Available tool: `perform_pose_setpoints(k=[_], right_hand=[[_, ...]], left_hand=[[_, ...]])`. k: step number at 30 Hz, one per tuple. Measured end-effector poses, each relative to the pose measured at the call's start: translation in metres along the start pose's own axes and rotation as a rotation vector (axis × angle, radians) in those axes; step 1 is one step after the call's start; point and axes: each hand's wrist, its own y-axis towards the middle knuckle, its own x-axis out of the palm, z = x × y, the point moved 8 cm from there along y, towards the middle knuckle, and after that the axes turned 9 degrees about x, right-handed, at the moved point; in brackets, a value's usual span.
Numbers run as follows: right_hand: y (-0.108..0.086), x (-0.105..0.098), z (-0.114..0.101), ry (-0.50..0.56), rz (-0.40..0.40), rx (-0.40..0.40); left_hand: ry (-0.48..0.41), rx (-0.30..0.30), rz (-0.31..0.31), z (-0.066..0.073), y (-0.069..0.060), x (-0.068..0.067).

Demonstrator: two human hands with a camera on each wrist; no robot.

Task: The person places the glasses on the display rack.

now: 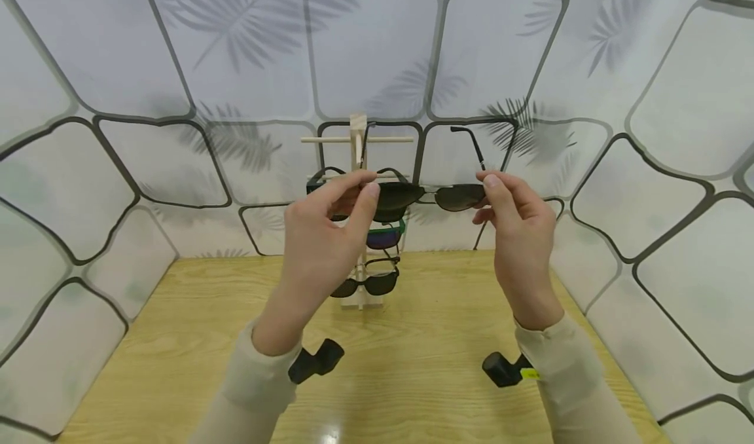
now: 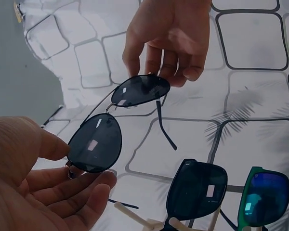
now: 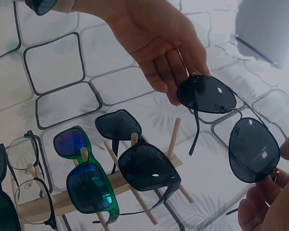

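A pair of dark aviator sunglasses with thin metal frame and a double bridge is held up in front of a wooden rack. My left hand pinches its left end by the hinge, between thumb and fingers. At the other end, my right hand grips the frame near the right hinge. Both temples are unfolded and point away from me, toward the back wall. In the right wrist view the lenses show whole, apart from the eyewear on the rack.
On the wooden rack hang black sunglasses, green-framed mirrored sunglasses, thin-rimmed clear glasses and lower dark sunglasses. The top peg is visible above them. Patterned walls surround the wood-grain table.
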Motion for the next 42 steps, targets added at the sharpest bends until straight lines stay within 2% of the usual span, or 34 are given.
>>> perform_pose_setpoints(k=[9, 22, 28, 36, 42], right_hand=[[0.000, 0.024, 0.002, -0.094, -0.081, 0.001], [0.005, 0.045, 0.006, -0.216, -0.134, -0.002], [0.007, 0.052, 0.006, -0.211, -0.140, 0.003], [0.008, 0.060, 0.009, -0.230, -0.188, 0.004], [0.010, 0.062, 0.010, -0.218, -0.190, 0.015]], left_hand=[[0.004, -0.048, 0.052, -0.007, 0.000, -0.024], [0.027, -0.132, 0.095, -0.022, 0.001, -0.041], [0.036, -0.156, 0.103, -0.027, 0.000, -0.047], [0.039, -0.161, 0.133, -0.034, 0.001, -0.053], [-0.006, -0.190, 0.137, -0.042, 0.004, -0.053]])
